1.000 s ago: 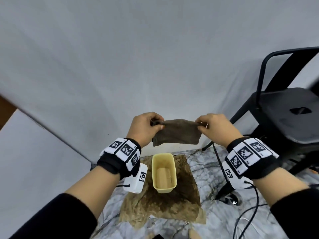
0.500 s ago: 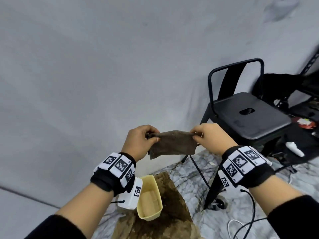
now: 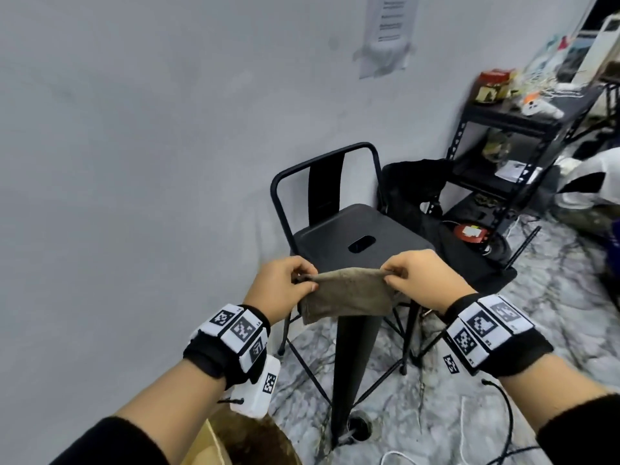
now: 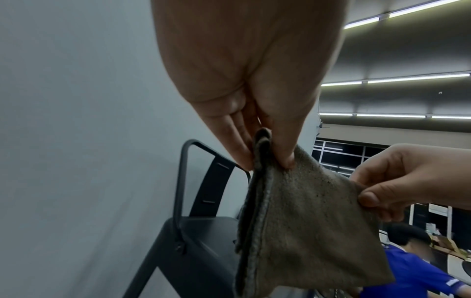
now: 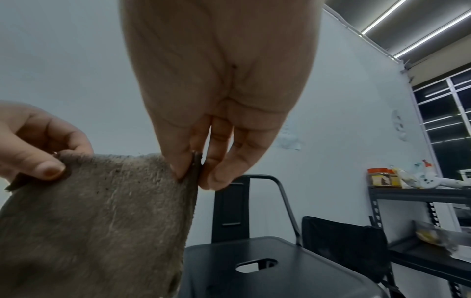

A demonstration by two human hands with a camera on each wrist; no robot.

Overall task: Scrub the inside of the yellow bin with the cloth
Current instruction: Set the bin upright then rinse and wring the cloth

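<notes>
A folded grey-brown cloth (image 3: 345, 297) hangs stretched between my two hands, in front of a black chair. My left hand (image 3: 307, 280) pinches its upper left corner between thumb and fingers, seen close in the left wrist view (image 4: 267, 161). My right hand (image 3: 391, 276) pinches the upper right corner, with thumb and fingertips clamped on the edge (image 5: 191, 177). The cloth (image 4: 305, 231) looks speckled with dirt. Only a pale yellow edge (image 3: 208, 444), perhaps the bin, shows at the bottom left beside a brown mat (image 3: 265, 441); my left forearm hides the rest.
A black metal chair (image 3: 355, 243) stands right behind the cloth, against a grey wall. A black shelf rack (image 3: 510, 146) with clutter is at the far right. Cables (image 3: 503, 414) lie on the marbled floor. A person in a blue shirt (image 4: 420, 268) is in the background.
Both hands have carried the stretched cloth to the right, from above the yellow bin to over the chair. The view swung right, and the bin slid to the bottom left edge.
</notes>
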